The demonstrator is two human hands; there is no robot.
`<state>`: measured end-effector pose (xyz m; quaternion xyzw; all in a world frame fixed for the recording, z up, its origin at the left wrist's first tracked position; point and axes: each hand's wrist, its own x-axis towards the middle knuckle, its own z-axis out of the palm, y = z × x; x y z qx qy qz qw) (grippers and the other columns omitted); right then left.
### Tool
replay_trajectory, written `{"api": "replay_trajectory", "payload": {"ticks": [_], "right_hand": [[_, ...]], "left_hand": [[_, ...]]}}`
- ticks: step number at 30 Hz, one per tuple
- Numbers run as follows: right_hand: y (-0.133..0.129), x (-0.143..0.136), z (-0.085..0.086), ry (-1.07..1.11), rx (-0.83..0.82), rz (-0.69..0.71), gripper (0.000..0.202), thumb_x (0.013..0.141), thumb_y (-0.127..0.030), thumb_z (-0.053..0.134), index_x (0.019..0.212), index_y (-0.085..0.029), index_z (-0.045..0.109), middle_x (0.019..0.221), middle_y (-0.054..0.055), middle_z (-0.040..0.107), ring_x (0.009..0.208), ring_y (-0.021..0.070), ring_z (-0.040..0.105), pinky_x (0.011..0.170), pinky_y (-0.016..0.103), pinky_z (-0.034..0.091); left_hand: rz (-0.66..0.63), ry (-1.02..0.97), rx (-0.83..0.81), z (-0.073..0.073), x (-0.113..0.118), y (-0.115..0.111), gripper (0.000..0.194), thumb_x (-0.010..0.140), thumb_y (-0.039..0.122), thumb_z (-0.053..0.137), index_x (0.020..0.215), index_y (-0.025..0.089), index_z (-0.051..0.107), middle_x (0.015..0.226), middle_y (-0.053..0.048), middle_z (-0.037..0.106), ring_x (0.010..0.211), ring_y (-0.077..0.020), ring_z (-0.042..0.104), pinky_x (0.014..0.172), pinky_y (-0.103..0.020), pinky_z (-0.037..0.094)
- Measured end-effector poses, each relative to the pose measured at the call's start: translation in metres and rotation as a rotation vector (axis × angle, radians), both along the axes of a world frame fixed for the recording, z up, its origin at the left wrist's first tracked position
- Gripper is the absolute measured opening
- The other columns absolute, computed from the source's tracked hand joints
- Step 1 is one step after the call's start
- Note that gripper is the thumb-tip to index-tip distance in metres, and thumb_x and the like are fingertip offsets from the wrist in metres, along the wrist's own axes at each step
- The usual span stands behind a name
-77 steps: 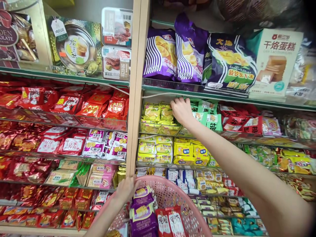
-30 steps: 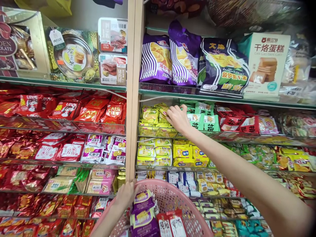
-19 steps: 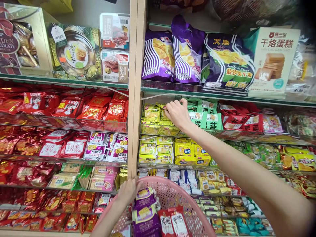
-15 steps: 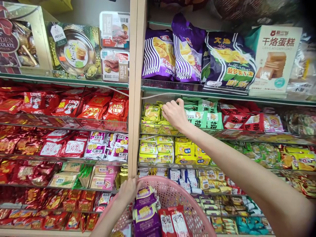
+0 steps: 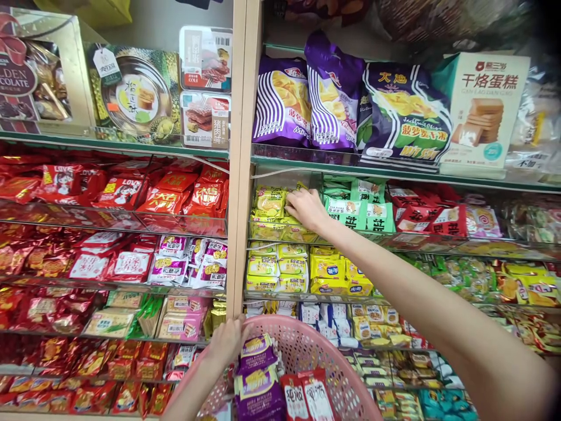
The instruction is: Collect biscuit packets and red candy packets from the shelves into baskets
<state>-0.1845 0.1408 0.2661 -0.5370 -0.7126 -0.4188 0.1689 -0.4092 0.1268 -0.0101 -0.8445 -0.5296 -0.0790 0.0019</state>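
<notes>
My right hand (image 5: 307, 209) reaches into a clear shelf compartment, its fingers curled down among yellow snack packets (image 5: 269, 202). The fingers close on one yellow packet; their tips are partly hidden. A yellow corner shows just above the knuckles. Below, my left hand (image 5: 227, 342) grips the rim of a pink perforated plastic basket (image 5: 307, 336). Inside the basket lie purple soda biscuit packets (image 5: 259, 393) and red-and-white packets (image 5: 309, 396).
Green packets (image 5: 353, 211) fill the compartment right of my hand. A wooden upright (image 5: 240, 175) divides the shelves. Above runs a glass shelf edge (image 5: 342, 166) with purple chip bags (image 5: 283, 102). Red packets (image 5: 120, 190) lie left of the upright.
My right hand has moved slightly down and left, deeper into the yellow packets, and its fingers have curled in. My left hand stays on the basket rim.
</notes>
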Motion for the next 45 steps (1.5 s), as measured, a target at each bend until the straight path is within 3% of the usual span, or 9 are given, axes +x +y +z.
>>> {"api": "replay_trajectory", "payload": {"ticks": [6, 12, 15, 20, 25, 29, 37, 41, 45], "right_hand": [[0.002, 0.007, 0.002, 0.121, -0.09, 0.099, 0.01, 0.081, -0.02, 0.045, 0.076, -0.018, 0.053, 0.082, 0.007, 0.062, 0.079, 0.0207, 0.052, 0.064, 0.03, 0.034], [0.006, 0.024, 0.009, 0.261, -0.187, 0.229, 0.016, 0.076, -0.011, 0.047, 0.09, -0.018, 0.051, 0.082, 0.003, 0.063, 0.076, 0.0164, 0.054, 0.064, 0.026, 0.039], [0.001, 0.026, 0.016, 0.182, -0.165, 0.15, 0.021, 0.075, -0.01, 0.048, 0.095, -0.017, 0.05, 0.085, 0.005, 0.062, 0.081, 0.0195, 0.053, 0.066, 0.028, 0.039], [-0.012, 0.021, 0.022, -0.048, -0.083, -0.041, 0.035, 0.075, -0.016, 0.053, 0.109, -0.015, 0.048, 0.108, 0.012, 0.055, 0.096, 0.0276, 0.047, 0.072, 0.035, 0.039], [-0.01, 0.02, 0.024, -0.057, -0.085, -0.076, 0.066, 0.073, -0.02, 0.055, 0.134, -0.016, 0.028, 0.125, 0.015, 0.044, 0.106, 0.0311, 0.042, 0.084, 0.042, 0.035], [-0.005, 0.021, 0.023, -0.003, -0.161, -0.087, 0.076, 0.073, -0.022, 0.056, 0.139, -0.015, 0.017, 0.122, 0.016, 0.049, 0.109, 0.032, 0.041, 0.091, 0.05, 0.028], [-0.014, 0.017, 0.022, -0.008, -0.081, -0.119, 0.073, 0.072, -0.025, 0.059, 0.135, -0.016, 0.025, 0.114, 0.016, 0.051, 0.103, 0.0317, 0.043, 0.088, 0.05, 0.027], [-0.02, 0.018, 0.02, -0.072, -0.068, -0.123, 0.039, 0.076, -0.028, 0.056, 0.112, -0.015, 0.049, 0.106, 0.015, 0.052, 0.099, 0.031, 0.043, 0.082, 0.046, 0.028], [-0.029, 0.022, 0.016, -0.109, -0.052, -0.06, 0.017, 0.08, -0.027, 0.051, 0.092, -0.016, 0.054, 0.097, 0.011, 0.053, 0.094, 0.0276, 0.044, 0.082, 0.045, 0.026]], "left_hand": [[0.014, 0.032, 0.008, 0.003, 0.001, -0.002, 0.05, 0.091, 0.046, 0.02, 0.11, 0.015, 0.054, 0.091, -0.013, 0.065, 0.085, -0.0267, 0.062, 0.068, -0.033, 0.046], [0.022, 0.045, 0.017, -0.002, 0.0, 0.001, 0.051, 0.091, 0.046, 0.019, 0.11, 0.015, 0.054, 0.091, -0.013, 0.065, 0.086, -0.0275, 0.062, 0.069, -0.035, 0.046], [0.027, 0.033, 0.001, -0.004, 0.0, 0.002, 0.051, 0.091, 0.047, 0.019, 0.111, 0.015, 0.053, 0.092, -0.013, 0.065, 0.086, -0.0271, 0.062, 0.069, -0.034, 0.046], [0.024, -0.001, -0.018, -0.003, 0.0, 0.002, 0.048, 0.091, 0.045, 0.02, 0.113, 0.016, 0.052, 0.09, -0.012, 0.064, 0.085, -0.0242, 0.061, 0.069, -0.031, 0.045], [0.021, 0.001, 0.005, -0.008, -0.001, 0.004, 0.049, 0.091, 0.046, 0.021, 0.113, 0.015, 0.052, 0.091, -0.014, 0.064, 0.085, -0.0261, 0.061, 0.068, -0.032, 0.045], [0.017, 0.005, 0.014, -0.006, -0.001, 0.003, 0.047, 0.091, 0.045, 0.022, 0.109, 0.015, 0.053, 0.09, -0.014, 0.064, 0.085, -0.0257, 0.061, 0.068, -0.031, 0.045], [0.015, 0.018, 0.002, 0.003, 0.001, -0.001, 0.045, 0.091, 0.043, 0.024, 0.11, 0.016, 0.054, 0.089, -0.012, 0.065, 0.085, -0.0259, 0.063, 0.069, -0.033, 0.047], [0.014, 0.038, 0.02, 0.001, 0.001, 0.001, 0.047, 0.091, 0.045, 0.023, 0.111, 0.015, 0.053, 0.09, -0.013, 0.065, 0.086, -0.0267, 0.063, 0.069, -0.034, 0.047], [0.007, 0.04, 0.004, 0.001, 0.001, 0.001, 0.047, 0.091, 0.045, 0.021, 0.109, 0.015, 0.054, 0.091, -0.013, 0.066, 0.086, -0.0258, 0.063, 0.069, -0.032, 0.046]]}}
